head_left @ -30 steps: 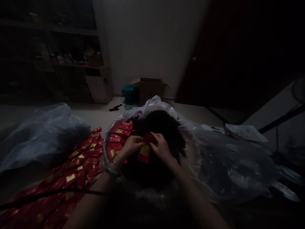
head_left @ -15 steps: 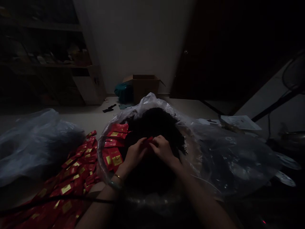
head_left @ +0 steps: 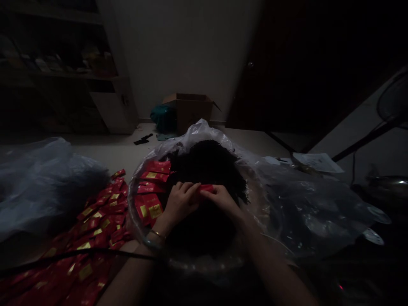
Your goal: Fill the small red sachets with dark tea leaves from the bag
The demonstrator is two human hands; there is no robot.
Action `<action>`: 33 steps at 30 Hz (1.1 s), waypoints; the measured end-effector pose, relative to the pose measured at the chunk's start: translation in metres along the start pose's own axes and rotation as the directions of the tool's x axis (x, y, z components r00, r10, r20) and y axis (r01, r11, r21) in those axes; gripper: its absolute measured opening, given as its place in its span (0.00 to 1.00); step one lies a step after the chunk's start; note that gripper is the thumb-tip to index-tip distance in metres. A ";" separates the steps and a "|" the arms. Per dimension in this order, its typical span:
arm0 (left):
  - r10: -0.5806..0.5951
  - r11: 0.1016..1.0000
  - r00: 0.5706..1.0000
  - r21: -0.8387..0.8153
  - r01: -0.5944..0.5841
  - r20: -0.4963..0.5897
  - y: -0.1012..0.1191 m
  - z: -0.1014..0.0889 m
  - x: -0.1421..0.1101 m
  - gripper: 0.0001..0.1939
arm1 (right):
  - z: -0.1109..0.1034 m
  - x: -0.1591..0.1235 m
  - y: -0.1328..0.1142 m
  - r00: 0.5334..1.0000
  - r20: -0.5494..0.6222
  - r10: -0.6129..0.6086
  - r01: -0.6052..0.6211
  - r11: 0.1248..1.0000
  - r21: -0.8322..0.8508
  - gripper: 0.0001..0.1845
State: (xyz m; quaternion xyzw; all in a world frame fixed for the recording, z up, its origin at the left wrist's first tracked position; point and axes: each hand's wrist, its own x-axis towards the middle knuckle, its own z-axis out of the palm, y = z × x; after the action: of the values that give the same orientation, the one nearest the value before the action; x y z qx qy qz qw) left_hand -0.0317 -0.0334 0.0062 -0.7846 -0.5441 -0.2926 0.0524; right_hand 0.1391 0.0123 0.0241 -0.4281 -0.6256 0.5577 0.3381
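Note:
Between my two hands is a small red packet (head_left: 206,188), held over a heap of dark loose material (head_left: 210,157) that looks like dried leaves. My left hand (head_left: 181,199) has its fingers closed on the packet's left part. From the other side, my right hand (head_left: 223,199) pinches its right end with thumb and fingers. The heap sits in a round container lined with clear plastic (head_left: 132,191). Several red packets with gold labels (head_left: 151,208) lie inside its left edge. My fingers hide most of the held packet.
A large pile of red packets (head_left: 95,225) spreads at the left, beside a bulging clear plastic bag (head_left: 47,182). On the right lies another plastic bag (head_left: 315,208). An open cardboard box (head_left: 194,112) and a teal bag (head_left: 164,118) stand by the wall. A dark cord (head_left: 79,252) crosses lower left.
My left hand has turned over the packet and moved slightly right, its fingers now across it. More of the red packet shows by my right hand. The view has shifted slightly.

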 end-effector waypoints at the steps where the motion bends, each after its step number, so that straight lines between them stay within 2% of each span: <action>1: -0.005 1.000 1.000 0.030 0.006 -0.019 0.002 -0.001 0.000 0.27 | 0.003 0.001 0.003 0.998 -0.049 -0.039 0.039 0.999 -0.018 0.13; 4: -0.014 0.997 0.996 0.079 0.021 -0.084 0.004 0.001 0.001 0.23 | 0.010 0.003 0.010 0.979 -0.126 -0.159 0.146 0.984 -0.103 0.11; 7: -0.011 0.998 0.998 0.061 0.014 -0.059 0.000 0.006 0.000 0.21 | 0.013 0.002 0.011 0.986 -0.008 -0.165 0.163 0.982 -0.095 0.10; 9: -0.003 0.999 1.000 0.042 0.004 -0.026 -0.002 0.010 0.000 0.19 | 0.015 0.001 0.011 0.983 0.123 -0.134 0.137 0.990 -0.023 0.09; 11: 0.006 1.000 1.000 0.030 -0.006 -0.008 -0.003 0.013 0.000 0.17 | 0.018 0.000 0.010 0.978 0.175 -0.110 0.106 0.994 0.037 0.08; 16: 0.022 0.999 1.000 0.049 -0.021 -0.006 0.001 0.016 -0.001 0.18 | 0.022 0.002 0.012 0.996 0.093 -0.010 0.007 1.000 0.026 0.07; 20: 0.094 0.992 0.993 0.086 -0.087 -0.071 0.004 0.014 0.000 0.15 | 0.020 0.004 0.014 0.991 0.106 0.082 -0.088 0.995 0.045 0.14; 23: 0.090 0.985 0.986 0.158 -0.067 -0.139 0.005 0.011 0.001 0.14 | 0.021 0.004 0.013 0.995 0.080 0.052 -0.064 0.986 0.155 0.16; 26: 0.058 0.981 0.989 0.191 -0.031 -0.139 0.003 0.008 0.001 0.15 | 0.022 0.004 0.011 0.999 0.036 0.020 -0.027 0.979 0.201 0.16; 29: 0.067 0.983 0.992 0.177 -0.048 -0.103 0.002 0.006 0.000 0.15 | 0.020 0.002 0.010 0.991 0.119 0.055 -0.080 0.973 0.216 0.17; 33: 0.077 0.983 0.997 0.168 -0.071 -0.028 -0.001 0.003 0.000 0.15 | 0.022 -0.001 0.013 0.958 0.266 0.110 -0.220 0.876 0.430 0.19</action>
State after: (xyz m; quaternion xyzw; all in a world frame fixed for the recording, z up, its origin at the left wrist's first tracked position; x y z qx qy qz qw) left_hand -0.0318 -0.0318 0.0034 -0.7920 -0.5362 -0.2572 0.1378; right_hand 0.1219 0.0031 0.0078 -0.3205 -0.4740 0.7618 0.3039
